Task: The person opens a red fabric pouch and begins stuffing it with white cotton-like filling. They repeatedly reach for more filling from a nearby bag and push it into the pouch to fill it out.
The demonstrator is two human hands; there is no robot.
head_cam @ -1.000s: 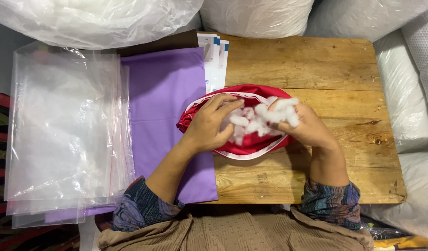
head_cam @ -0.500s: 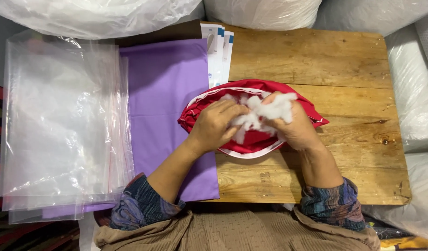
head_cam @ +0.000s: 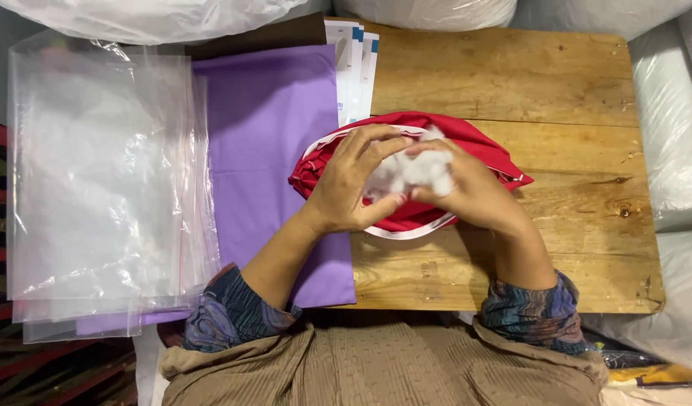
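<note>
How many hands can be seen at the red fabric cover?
2. The left hand rests on the left side of the red cover's opening, and the right hand on its right side; together they grip white stuffing. No others show.

A red fabric cover (head_cam: 406,177) with white piping along its opening is lying toward the middle of the honey-brown, knotty wooden table (head_cam: 511,83), and the two hands are pressing a tuft of fluffy white stuffing (head_cam: 410,173) into it. A plain lilac cloth (head_cam: 274,150) is covering the table's left edge, with clear, glossy plastic bags (head_cam: 98,180) showing a thin red seal line overlapping it, and white sheets with blue marks (head_cam: 353,71) are peeking out at the far edge. The sleeves (head_cam: 233,312) are showing a swirling blue, purple and rust pattern.
</note>
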